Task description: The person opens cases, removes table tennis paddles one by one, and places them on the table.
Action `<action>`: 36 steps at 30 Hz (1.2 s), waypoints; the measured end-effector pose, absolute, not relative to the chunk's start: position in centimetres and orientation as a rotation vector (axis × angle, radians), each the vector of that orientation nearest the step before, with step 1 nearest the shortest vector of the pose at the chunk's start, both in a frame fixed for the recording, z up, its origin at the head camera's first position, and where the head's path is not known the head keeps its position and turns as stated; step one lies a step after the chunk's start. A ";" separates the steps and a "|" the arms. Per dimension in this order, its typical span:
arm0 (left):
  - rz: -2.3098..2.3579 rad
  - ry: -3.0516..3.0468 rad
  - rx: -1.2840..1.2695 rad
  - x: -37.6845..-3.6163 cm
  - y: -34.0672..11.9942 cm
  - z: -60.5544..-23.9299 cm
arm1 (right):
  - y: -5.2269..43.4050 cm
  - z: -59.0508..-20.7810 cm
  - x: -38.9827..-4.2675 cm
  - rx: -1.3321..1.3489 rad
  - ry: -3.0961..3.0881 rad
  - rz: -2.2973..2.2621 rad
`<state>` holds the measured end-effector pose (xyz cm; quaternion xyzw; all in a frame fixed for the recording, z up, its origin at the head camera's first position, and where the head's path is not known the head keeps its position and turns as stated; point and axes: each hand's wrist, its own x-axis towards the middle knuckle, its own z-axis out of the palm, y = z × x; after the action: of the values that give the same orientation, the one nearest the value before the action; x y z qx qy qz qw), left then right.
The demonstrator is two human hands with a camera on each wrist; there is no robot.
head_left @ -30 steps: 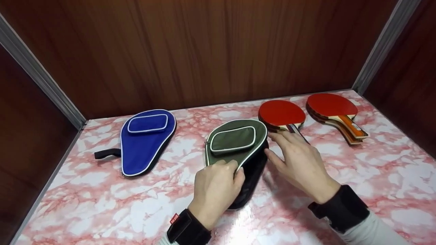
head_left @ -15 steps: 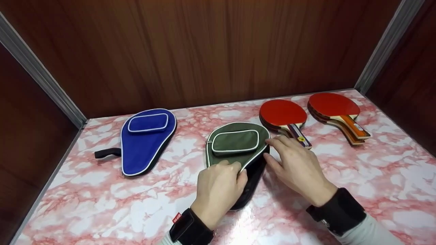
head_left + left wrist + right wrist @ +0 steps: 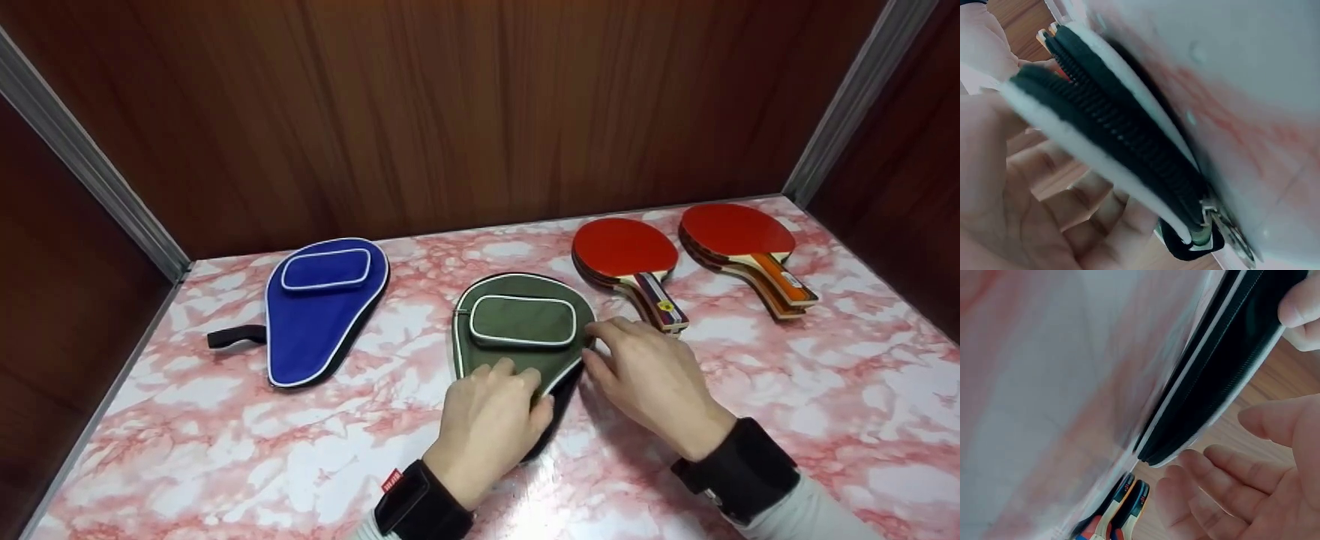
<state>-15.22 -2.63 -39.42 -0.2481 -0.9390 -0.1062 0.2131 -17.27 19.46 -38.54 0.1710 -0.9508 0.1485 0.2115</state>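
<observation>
An olive-green table tennis bat case (image 3: 523,321) with white piping and a raised pocket lies mid-table, its right side unzipped. My left hand (image 3: 491,427) grips the front flap's edge near the narrow end. The right wrist view shows that thumb (image 3: 1300,306) over the flap edge, above the dark opening. A metal zip pull (image 3: 1235,242) hangs at the end of the zip in the left wrist view. At the case's right edge is my right hand (image 3: 652,379), fingers loosely extended, fingertips at the piping; firm contact is unclear.
A blue bat case (image 3: 322,322) with a black strap (image 3: 236,336) lies at left. Beyond my right hand are stacked red bats (image 3: 624,247), with another red stack (image 3: 739,231) farther right. Wooden panels (image 3: 480,112) enclose the marbled table (image 3: 262,465) at back and sides.
The green flap has come down and toward me, narrowing the dark opening. My right hand has shifted slightly nearer along the case edge, uncovering the near bats' handles.
</observation>
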 end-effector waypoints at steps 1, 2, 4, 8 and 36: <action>-0.293 -2.623 -0.715 -15.1 -2.8 -39.3 | 19.4 -38.6 -17.2 0.466 -2.653 0.409; -0.293 -2.635 -0.748 -15.0 -3.0 -39.3 | 19.3 -38.6 -17.2 0.460 -2.663 0.405; -0.280 -2.640 -0.826 -14.8 -3.5 -39.1 | 19.2 -38.6 -17.1 0.454 -2.679 0.393; -0.250 -2.675 -1.009 -14.1 -5.2 -38.6 | 18.8 -38.7 -16.9 0.479 -2.680 0.357; -0.084 -2.797 -1.061 -13.9 -5.6 -38.5 | 17.2 -38.8 -18.0 0.714 -2.900 0.398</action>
<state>-13.89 -5.63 -38.47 -0.3534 -0.9321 -0.0281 0.0743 -17.96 17.25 -38.82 0.2365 -0.9605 0.1319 0.0644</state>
